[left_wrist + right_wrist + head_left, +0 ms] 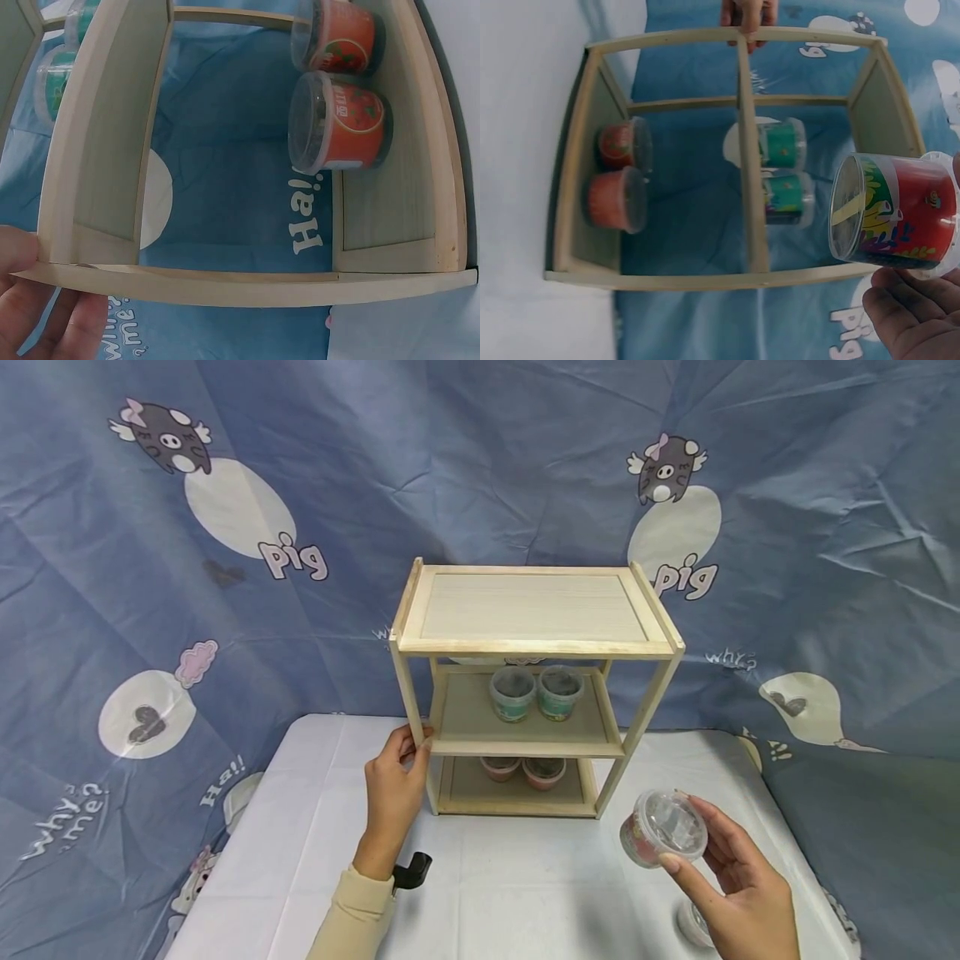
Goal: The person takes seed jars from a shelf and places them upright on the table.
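Note:
A small wooden shelf rack (525,610) stands on the white table. My left hand (394,785) grips its left front post at the middle shelf's height, thumb in front. Held by its rim between the thumb and fingers of my right hand (742,893) is a clear-lidded plastic tub (645,839), in the air right of the rack and tilted. The right wrist view shows its red label with colourful leaf shapes. Two green-labelled tubs (513,697) sit side by side on the middle shelf. On the bottom shelf are two red-labelled tubs (352,124), partly hidden in the head view.
Another clear-lidded tub (693,922) stands on the table at the lower right, partly covered by my right hand. A blue cloth (480,460) with pig prints hangs behind the rack and at both sides. White cloth (517,877) covers the table.

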Demonstrator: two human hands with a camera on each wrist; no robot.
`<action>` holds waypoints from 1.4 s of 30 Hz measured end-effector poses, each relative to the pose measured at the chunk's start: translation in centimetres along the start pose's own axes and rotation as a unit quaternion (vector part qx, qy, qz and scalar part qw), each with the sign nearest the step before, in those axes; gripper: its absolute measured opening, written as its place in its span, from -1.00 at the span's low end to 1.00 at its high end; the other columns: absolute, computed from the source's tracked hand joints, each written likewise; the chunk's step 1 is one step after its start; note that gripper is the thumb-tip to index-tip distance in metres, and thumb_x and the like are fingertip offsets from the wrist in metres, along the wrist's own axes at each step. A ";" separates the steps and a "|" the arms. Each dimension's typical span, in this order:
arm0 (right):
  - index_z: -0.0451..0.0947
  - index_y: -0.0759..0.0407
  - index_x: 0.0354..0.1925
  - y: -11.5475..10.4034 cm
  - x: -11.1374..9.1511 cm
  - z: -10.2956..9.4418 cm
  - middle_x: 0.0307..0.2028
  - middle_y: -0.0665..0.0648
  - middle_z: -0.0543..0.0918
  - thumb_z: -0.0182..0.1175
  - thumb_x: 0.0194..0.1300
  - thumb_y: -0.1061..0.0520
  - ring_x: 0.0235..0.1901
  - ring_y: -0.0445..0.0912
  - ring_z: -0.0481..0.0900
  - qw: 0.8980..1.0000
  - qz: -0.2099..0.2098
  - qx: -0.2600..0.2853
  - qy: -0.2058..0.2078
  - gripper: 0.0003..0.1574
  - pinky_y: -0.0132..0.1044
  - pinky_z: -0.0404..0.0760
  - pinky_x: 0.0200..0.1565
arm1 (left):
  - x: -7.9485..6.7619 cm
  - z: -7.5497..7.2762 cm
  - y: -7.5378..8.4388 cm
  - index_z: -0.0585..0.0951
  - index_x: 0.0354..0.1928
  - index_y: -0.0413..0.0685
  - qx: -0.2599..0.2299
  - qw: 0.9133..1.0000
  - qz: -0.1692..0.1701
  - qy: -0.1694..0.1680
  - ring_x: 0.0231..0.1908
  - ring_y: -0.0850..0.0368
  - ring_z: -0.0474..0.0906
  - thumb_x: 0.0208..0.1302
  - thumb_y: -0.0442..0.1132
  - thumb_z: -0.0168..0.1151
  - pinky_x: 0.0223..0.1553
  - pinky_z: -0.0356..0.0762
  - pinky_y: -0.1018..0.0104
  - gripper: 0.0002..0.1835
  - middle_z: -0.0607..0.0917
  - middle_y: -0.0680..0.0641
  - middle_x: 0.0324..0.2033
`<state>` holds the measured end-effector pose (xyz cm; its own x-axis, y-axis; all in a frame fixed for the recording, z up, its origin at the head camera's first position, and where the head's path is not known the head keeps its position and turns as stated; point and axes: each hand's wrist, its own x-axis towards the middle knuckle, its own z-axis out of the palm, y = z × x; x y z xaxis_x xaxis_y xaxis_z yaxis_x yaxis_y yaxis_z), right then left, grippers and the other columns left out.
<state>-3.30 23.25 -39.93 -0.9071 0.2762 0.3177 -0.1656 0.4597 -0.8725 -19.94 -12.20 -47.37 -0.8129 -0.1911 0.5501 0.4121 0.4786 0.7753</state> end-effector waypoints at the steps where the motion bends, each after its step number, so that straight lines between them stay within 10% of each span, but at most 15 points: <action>1: 0.46 0.20 0.43 0.1 -0.2 0.1 0.27 0.13 0.63 0.47 0.22 0.44 0.17 -0.29 0.62 1.000 0.003 -0.002 0.000 -0.15 -0.55 0.57 0.12 | 0.0 0.0 0.0 0.71 0.05 -0.17 -0.001 1.000 0.001 0.000 -0.14 0.06 0.79 0.39 -0.38 0.40 -0.13 0.73 0.25 -0.77 0.84 -0.04 -0.13; 30: 0.53 0.28 0.33 6.1 -3.8 3.1 0.19 0.27 0.66 0.59 0.19 0.18 0.02 -0.53 0.53 0.987 0.145 -0.023 0.066 -0.21 -0.71 0.51 -0.02 | 0.1 0.1 -0.1 0.69 0.09 -0.22 -0.010 1.000 0.005 -0.006 -0.11 0.04 0.79 0.42 -0.39 0.36 -0.13 0.69 0.49 -0.75 0.83 -0.05 -0.09; 42: 0.60 0.31 0.27 9.6 -5.4 4.0 0.10 0.27 0.72 0.63 0.02 0.37 -0.02 -0.65 0.44 0.982 0.114 -0.085 0.123 -0.18 -0.77 0.41 0.01 | 0.0 0.0 0.2 0.69 0.12 -0.19 -0.006 1.000 -0.005 -0.011 -0.08 0.07 0.78 0.43 -0.37 0.36 -0.09 0.65 0.55 -0.73 0.83 -0.03 -0.07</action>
<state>-1.52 22.73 -51.50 -0.7889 0.5740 0.2197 0.1168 0.4910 -0.8633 -19.88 -12.09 -47.20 -0.8257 -0.1760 0.5359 0.4096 0.4663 0.7841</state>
